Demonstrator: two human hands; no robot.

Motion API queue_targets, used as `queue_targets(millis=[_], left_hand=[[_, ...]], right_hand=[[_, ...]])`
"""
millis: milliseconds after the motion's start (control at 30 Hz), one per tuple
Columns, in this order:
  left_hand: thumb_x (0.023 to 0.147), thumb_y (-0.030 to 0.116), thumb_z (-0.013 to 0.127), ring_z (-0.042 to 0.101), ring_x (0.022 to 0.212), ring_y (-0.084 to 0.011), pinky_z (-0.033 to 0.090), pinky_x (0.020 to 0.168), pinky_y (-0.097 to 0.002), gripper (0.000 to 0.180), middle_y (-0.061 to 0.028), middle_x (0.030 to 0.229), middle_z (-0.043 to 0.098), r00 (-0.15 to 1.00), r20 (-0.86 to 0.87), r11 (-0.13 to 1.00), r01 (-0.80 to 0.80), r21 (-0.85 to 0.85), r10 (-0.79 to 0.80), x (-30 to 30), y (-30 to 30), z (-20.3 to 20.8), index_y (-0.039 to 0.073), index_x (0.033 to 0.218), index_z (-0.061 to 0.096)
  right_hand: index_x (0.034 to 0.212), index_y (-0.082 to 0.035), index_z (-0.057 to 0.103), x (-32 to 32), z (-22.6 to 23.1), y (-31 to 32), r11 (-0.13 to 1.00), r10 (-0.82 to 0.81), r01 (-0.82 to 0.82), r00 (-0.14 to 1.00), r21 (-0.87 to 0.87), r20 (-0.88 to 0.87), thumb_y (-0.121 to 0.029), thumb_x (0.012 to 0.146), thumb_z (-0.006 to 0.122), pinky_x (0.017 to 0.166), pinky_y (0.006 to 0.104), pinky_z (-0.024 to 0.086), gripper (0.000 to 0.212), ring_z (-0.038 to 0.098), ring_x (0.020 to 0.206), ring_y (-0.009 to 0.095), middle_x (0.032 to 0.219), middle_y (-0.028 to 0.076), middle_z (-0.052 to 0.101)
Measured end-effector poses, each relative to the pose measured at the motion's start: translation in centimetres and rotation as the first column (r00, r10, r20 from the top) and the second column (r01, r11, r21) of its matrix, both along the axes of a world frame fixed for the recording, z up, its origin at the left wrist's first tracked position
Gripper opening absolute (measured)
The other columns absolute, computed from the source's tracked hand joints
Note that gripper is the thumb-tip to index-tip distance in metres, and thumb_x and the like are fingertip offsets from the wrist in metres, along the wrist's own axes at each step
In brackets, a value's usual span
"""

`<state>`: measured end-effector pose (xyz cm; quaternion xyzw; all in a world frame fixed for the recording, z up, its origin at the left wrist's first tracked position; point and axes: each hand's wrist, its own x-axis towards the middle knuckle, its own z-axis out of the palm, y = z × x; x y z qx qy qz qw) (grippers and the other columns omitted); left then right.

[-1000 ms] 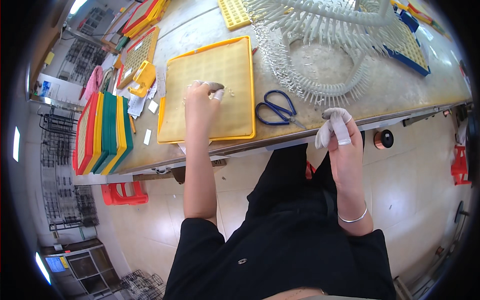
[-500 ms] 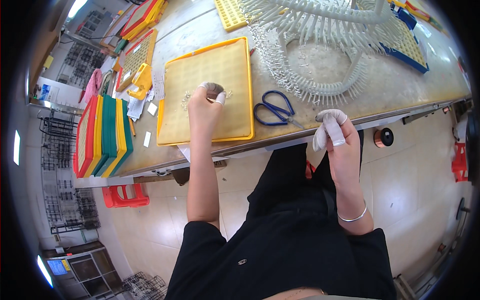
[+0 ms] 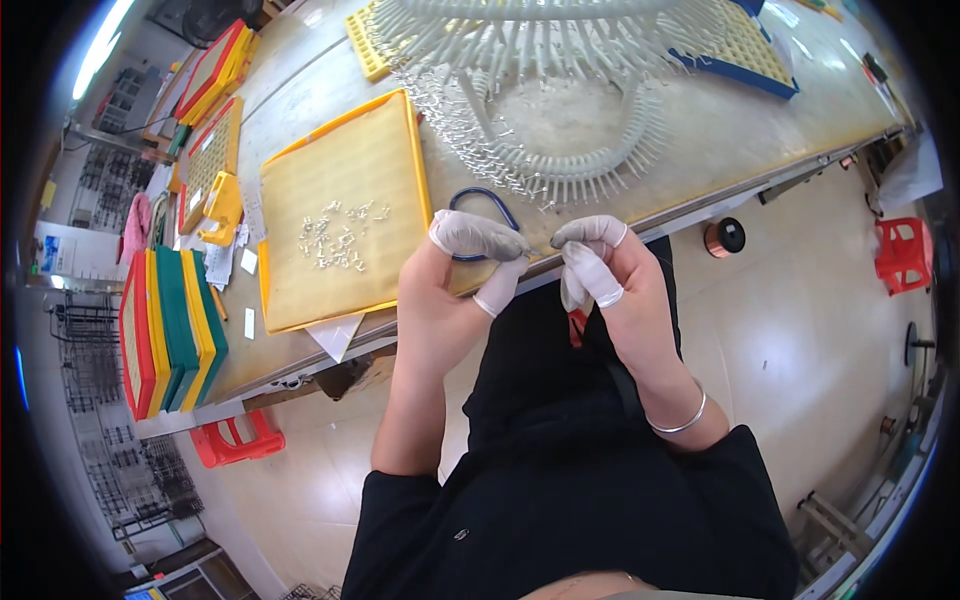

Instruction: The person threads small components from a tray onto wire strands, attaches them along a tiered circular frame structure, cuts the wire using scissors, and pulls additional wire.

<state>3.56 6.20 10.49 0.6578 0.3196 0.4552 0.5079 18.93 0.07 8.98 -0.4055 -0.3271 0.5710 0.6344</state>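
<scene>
White finger cots with greyed tips cover fingers of both hands. My left hand [image 3: 450,275] is at the table's front edge, thumb and fingers closed in a pinch, whatever they hold too small to make out. Just right of it, with a narrow gap between the fingertips, my right hand [image 3: 615,280] also pinches; its contents are hidden. To the left lies a yellow-rimmed tray [image 3: 420,170] lined in tan, with several small shiny metal pieces [image 3: 335,238] scattered on it. Blue-handled scissors [image 3: 508,208] lie behind my left hand, which partly hides them.
A large white coil rack with many prongs [image 3: 545,165] stands at the back, small pieces hanging from it. Stacked coloured trays [image 3: 175,330] line the left table edge. A blue tray [image 3: 745,65] is at the back right. Below are a red stool [image 3: 238,440] and a copper wire spool [image 3: 725,237].
My left hand has left the tray and come right and nearer, beside my right hand. The right hand has shifted left in the picture. The whole view has turned somewhat.
</scene>
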Motion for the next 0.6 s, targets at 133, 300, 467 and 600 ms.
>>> queue_targets(millis=[133,300,467,600], left_hand=[[0.067,-0.008,0.067,0.055,0.076,-0.0152,0.043,0.072,-0.0254,0.019,-0.0044,0.078,0.06,0.978,-0.186,0.962,-0.038,0.27,0.09,0.5,-0.9,0.6,0.003,0.079,0.055],[0.064,-0.007,0.067,0.053,0.074,-0.0215,0.041,0.07,-0.0305,0.023,-0.0043,0.075,0.059,0.905,-0.349,0.888,-0.063,0.456,0.244,1.0,-1.2,1.0,0.005,0.08,0.055],[0.062,-0.007,0.067,0.052,0.074,-0.0241,0.039,0.069,-0.0326,0.026,-0.0051,0.075,0.059,0.876,-0.402,0.799,0.032,0.6,0.266,1.5,-1.1,1.7,0.006,0.081,0.055],[0.062,-0.007,0.068,0.052,0.074,-0.0248,0.038,0.071,-0.0333,0.027,-0.0049,0.075,0.059,0.879,-0.377,0.782,0.008,0.623,0.291,1.5,-1.2,1.5,0.006,0.082,0.056]], right_hand=[[0.1,0.001,0.055,0.3,0.6,-0.1,1.0,0.009,-0.009,1.0,-0.007,-0.003,-0.008,0.087,0.057,0.059,0.0172,0.041,0.015,0.048,0.065,0.003,0.077,-0.001,0.054],[0.099,0.0,0.056,0.2,0.6,-0.3,1.0,0.003,-0.002,0.999,-0.019,0.036,-0.008,0.085,0.06,0.062,0.0174,0.042,0.016,0.049,0.069,0.002,0.077,-0.001,0.054],[0.095,0.0,0.054,0.0,0.3,0.1,0.998,-0.05,0.041,0.965,0.04,0.256,-0.006,0.085,0.06,0.057,0.0184,0.042,0.013,0.05,0.063,0.005,0.075,0.001,0.056],[0.094,0.0,0.054,-0.1,0.6,0.1,0.999,-0.028,0.031,0.97,-0.01,0.24,-0.007,0.085,0.06,0.057,0.0182,0.041,0.013,0.05,0.062,0.005,0.075,0.001,0.056]])
